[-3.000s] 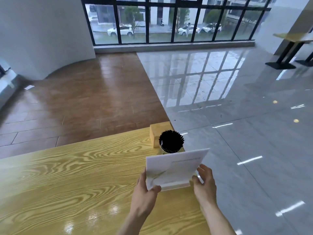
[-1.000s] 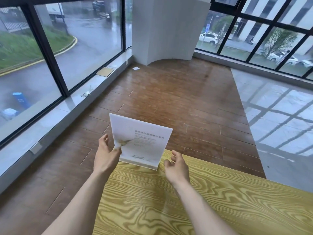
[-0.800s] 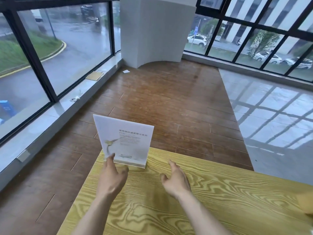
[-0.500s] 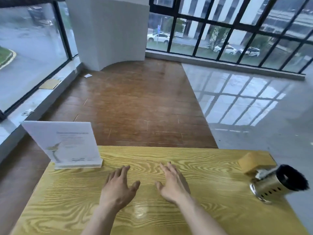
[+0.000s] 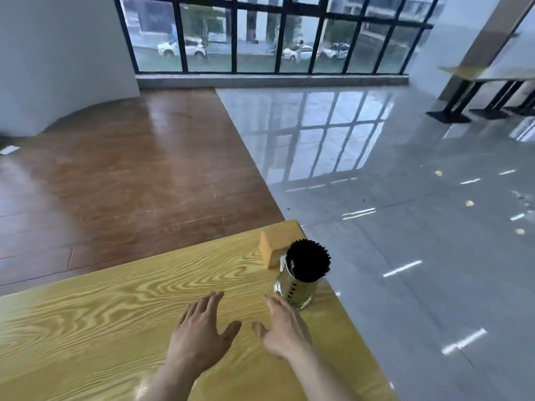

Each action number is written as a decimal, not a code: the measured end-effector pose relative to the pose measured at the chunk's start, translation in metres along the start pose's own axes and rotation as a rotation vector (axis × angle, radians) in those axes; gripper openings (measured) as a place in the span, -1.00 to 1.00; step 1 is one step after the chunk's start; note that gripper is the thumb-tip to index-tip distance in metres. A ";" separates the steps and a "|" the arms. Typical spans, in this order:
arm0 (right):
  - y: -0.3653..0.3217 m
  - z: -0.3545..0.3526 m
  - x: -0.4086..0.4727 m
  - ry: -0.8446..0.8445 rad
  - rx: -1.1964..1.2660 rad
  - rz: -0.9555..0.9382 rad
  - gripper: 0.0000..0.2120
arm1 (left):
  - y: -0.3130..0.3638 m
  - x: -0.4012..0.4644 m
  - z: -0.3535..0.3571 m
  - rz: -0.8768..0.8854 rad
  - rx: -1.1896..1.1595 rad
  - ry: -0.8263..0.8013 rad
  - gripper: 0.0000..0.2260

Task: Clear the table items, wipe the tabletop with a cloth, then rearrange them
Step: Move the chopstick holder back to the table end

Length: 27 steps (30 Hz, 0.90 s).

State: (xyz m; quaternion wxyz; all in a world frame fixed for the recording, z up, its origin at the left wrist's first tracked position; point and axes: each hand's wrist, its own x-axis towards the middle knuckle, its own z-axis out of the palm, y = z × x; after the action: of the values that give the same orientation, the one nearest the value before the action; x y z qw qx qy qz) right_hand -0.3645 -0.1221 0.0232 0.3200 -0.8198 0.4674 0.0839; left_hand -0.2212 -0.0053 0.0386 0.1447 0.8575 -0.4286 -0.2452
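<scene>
Both hands out over the yellow wood-grain table (image 5: pixel 86 322), palms down, fingers spread, nothing held. Left hand (image 5: pixel 199 337) hovers mid-table; right hand (image 5: pixel 282 331) leads toward the far right corner, fingertips just beside the foot of the metal holder (image 5: pixel 295 287). Cannot tell if they touch it.

Holder stands upright near the table's right edge, packed with black sticks (image 5: pixel 307 260), likely chopsticks. A small wooden block (image 5: pixel 270 251) sits just behind it at the corner.

Step in hand, as I read it: shifting table items, holder next. No cloth in sight, so wiping does not look begun.

Next move calls for closing the right hand round the holder's body, low down, and lifting it level: it is top-heavy with sticks and close to the edge, so a knock could tip it off
</scene>
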 end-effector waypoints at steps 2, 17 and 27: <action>0.040 -0.018 0.007 0.006 0.034 0.059 -0.37 | 0.034 0.013 0.016 -0.001 -0.026 -0.028 -0.27; 0.142 -0.071 0.083 0.077 0.500 0.271 -0.03 | 0.135 0.085 0.086 -0.076 -0.246 -0.044 -0.06; 0.124 -0.062 0.086 0.087 0.582 0.177 -0.43 | 0.122 0.086 0.096 -0.118 -0.407 0.014 -0.48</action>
State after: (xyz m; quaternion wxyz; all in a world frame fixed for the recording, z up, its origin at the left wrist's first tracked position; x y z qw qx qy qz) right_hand -0.4292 -0.2653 -0.0208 0.5125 -0.6527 0.5547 -0.0608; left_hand -0.3100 -0.1503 -0.0114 0.3031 0.8358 -0.3185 -0.3289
